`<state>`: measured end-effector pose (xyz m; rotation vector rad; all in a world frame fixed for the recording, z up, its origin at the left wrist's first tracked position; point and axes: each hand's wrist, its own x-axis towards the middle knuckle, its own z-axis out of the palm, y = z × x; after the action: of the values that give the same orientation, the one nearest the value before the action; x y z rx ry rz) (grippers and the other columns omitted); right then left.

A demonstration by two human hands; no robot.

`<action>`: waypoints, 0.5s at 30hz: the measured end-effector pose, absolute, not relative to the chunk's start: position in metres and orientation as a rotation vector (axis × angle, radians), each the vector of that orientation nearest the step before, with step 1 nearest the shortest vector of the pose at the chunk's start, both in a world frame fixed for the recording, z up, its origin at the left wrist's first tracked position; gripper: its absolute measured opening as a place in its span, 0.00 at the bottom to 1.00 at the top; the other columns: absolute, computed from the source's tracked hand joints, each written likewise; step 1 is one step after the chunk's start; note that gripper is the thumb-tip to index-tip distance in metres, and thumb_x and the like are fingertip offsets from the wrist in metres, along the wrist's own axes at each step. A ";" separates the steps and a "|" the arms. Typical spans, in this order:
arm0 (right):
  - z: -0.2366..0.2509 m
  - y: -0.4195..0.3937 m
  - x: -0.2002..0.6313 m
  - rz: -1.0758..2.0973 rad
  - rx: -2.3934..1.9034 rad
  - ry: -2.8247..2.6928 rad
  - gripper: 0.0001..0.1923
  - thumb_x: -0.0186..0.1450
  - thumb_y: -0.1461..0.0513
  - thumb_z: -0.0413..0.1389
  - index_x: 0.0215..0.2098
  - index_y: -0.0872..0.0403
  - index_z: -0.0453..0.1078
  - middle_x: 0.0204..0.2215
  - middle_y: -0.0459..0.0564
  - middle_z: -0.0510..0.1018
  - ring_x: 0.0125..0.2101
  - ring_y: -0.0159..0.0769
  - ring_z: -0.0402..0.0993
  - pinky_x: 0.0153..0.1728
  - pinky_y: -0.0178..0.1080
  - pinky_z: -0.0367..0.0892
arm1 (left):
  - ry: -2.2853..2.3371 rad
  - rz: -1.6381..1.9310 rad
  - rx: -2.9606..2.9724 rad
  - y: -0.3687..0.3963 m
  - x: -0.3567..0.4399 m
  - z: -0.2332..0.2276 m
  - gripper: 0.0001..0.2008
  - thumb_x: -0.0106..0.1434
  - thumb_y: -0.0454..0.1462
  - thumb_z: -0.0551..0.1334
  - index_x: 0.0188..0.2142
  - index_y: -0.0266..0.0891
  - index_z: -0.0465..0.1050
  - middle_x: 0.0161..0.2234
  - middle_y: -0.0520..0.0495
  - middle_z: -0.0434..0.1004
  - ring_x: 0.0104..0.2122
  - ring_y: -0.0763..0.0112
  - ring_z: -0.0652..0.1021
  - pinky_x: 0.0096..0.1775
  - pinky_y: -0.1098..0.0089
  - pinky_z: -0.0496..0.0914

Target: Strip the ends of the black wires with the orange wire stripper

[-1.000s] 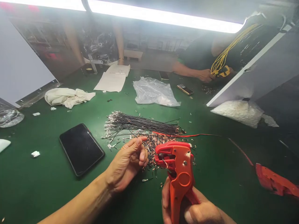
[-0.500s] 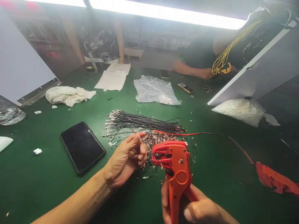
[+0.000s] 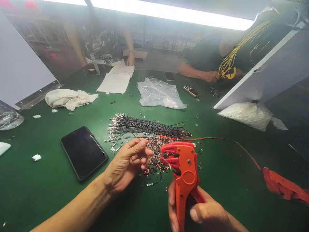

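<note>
While an orange-and-red hand tool [image 3: 187, 175] is clasped by the right grip [image 3: 209, 214], a thin wire [image 3: 153, 151] is pinched by the left grip [image 3: 130, 162] near the tool's jaws. Beyond them, black wires [image 3: 149, 125] are gathered on the green bench [image 3: 45, 193], just behind a heap of coppery clippings [image 3: 154, 166].

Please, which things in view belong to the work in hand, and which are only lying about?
Seem part of the work:
orange tool, in the right hand
thin wire, pinched by the left hand
black wire bundle
wire scraps

Seem only lying about:
black-screened device
white cloth
plastic bag
keypad phone
</note>
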<state>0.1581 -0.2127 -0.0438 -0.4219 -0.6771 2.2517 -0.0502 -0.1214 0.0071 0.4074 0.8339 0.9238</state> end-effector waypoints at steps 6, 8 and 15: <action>-0.026 -0.203 0.163 1.989 -0.514 -0.716 0.19 0.61 0.61 0.58 0.50 0.56 0.70 0.37 0.57 0.82 0.33 0.42 0.80 0.31 0.40 0.74 | 0.860 0.860 0.467 -0.126 -0.046 0.000 0.17 0.54 0.43 0.73 0.34 0.38 0.70 0.25 0.53 0.76 0.20 0.80 0.72 0.24 0.77 0.65; -0.021 -0.197 0.165 1.876 -0.580 -0.754 0.22 0.61 0.62 0.57 0.54 0.54 0.69 0.43 0.57 0.81 0.34 0.44 0.80 0.32 0.42 0.74 | 0.862 0.832 0.503 -0.128 -0.044 -0.002 0.16 0.55 0.44 0.73 0.34 0.38 0.70 0.22 0.54 0.74 0.18 0.81 0.69 0.22 0.78 0.63; -0.020 -0.198 0.170 1.940 -0.502 -0.709 0.27 0.60 0.60 0.56 0.58 0.50 0.68 0.54 0.57 0.76 0.31 0.43 0.80 0.27 0.41 0.73 | 0.925 0.766 0.618 -0.133 -0.040 -0.004 0.17 0.55 0.47 0.71 0.34 0.39 0.70 0.17 0.55 0.69 0.15 0.82 0.64 0.19 0.79 0.57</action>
<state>0.1698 -0.1984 -0.0203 -0.5022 -0.7088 1.9400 -0.0398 -0.1327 -0.0040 0.6175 0.9254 0.7657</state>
